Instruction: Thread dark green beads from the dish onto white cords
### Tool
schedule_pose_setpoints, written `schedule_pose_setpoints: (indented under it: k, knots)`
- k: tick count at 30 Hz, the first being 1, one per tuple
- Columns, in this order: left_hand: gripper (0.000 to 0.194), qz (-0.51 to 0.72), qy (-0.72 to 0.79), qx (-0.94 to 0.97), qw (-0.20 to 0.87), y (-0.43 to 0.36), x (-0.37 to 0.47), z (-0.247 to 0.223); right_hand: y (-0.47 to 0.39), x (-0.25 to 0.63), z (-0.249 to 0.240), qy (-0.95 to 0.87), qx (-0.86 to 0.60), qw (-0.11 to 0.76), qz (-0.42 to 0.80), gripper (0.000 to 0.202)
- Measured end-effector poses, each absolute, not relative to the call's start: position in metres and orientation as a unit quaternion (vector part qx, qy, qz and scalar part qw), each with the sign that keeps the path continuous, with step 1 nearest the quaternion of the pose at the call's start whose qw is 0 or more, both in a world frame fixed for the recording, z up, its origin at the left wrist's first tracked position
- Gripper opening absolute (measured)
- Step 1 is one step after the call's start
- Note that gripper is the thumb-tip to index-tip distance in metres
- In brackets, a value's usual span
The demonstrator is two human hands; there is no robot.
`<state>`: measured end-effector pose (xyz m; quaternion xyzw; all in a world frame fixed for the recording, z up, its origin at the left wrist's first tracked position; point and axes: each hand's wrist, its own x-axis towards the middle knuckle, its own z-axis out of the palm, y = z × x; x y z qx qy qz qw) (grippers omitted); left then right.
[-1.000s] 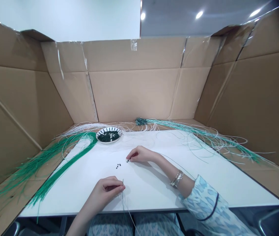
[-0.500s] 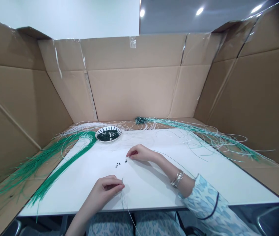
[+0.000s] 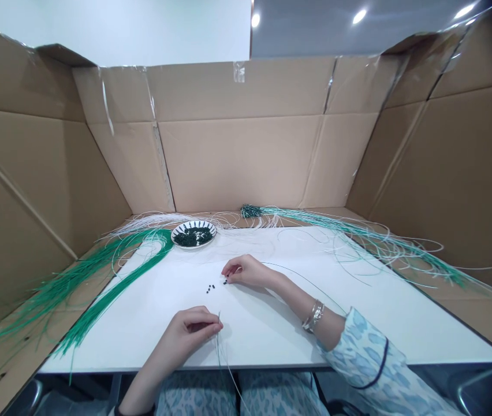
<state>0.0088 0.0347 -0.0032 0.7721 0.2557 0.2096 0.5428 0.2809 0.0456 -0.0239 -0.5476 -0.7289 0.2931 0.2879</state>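
Note:
Between the thumb and fingertips of my left hand (image 3: 196, 329) are thin cords (image 3: 219, 349), one dark green and one whitish, pinched near their upper ends and hanging past the table's front edge. My right hand (image 3: 246, 270) rests its fingertips on the white tabletop, thumb and forefinger closed together right beside small black beads (image 3: 225, 282). Whether a bead sits in that pinch is hidden. A few more black beads (image 3: 210, 288) lie slightly to the left, between the two hands.
A striped white dish (image 3: 175, 240) of dark green beads stands at the back left. Beside it lies a bundle of green cords (image 3: 116, 289). White cords (image 3: 151, 221) and a beaded bundle with green and white strands (image 3: 310, 216) stretch along the back. Cardboard walls (image 3: 246, 162) surround the table.
The view has shifted slightly. My right fingertips have come down and closer to the nearest beads, partly covering them. My left hand keeps its pinch on the cords.

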Motion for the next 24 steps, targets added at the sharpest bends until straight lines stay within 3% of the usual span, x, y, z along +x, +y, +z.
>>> schedule_pose_setpoints:
  k: [24]
  knots:
    - [0.031,0.212,0.255,0.767,0.549,0.034,0.009,-0.004,0.049,0.290,-0.019,-0.681,-0.567,0.333,0.321,0.028]
